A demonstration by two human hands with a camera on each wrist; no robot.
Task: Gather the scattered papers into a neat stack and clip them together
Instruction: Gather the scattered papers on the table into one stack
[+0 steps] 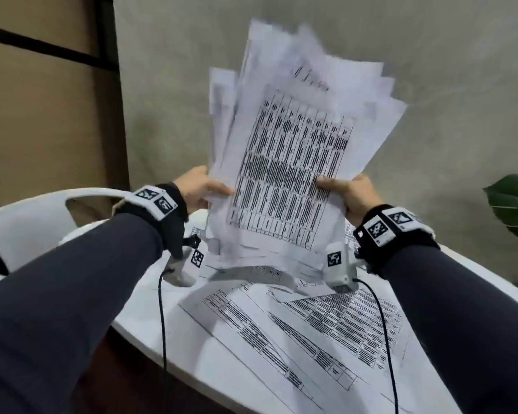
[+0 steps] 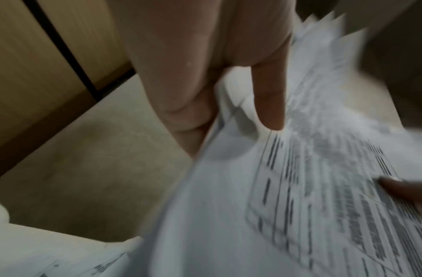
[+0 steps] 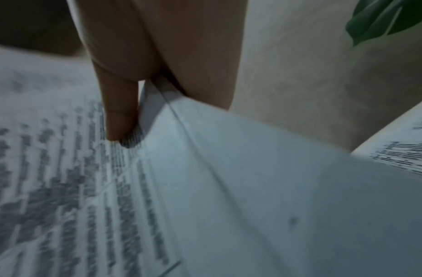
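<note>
My left hand (image 1: 196, 186) pinches the left edge of the bundle of papers (image 1: 293, 150), thumb on the printed front sheet and fingers curled behind; the left wrist view shows the thumb (image 2: 271, 105) flat on the page. My right hand (image 1: 352, 194) does the same on the right edge, its thumb (image 3: 121, 116) pressed on the top sheet and the fingers hidden behind the bundle. Between the two hands the bundle stands nearly upright above the tabletop (image 1: 150, 315), low edge hanging just over the surface, top corners fanned out unevenly and blurred.

I judge this load light but floppy. The sheets are thin, slide against each other easily, and the far ends droop or splay if I hold only low down. A hard squeeze would crease them; a loose one lets inner sheets slip out. I would keep hold at mid-height on both side edges, loosen just enough to let the sheets drop onto their bottom edge, then tap to square them.

More loose sheets (image 1: 311, 324) lie flat and overlapping on the tabletop below, well apart from the bundle's top; these also need collecting. I see no clip in any view. A white chair (image 1: 27, 222) stands on the left, a green leaf (image 1: 512, 201) on the right.
</note>
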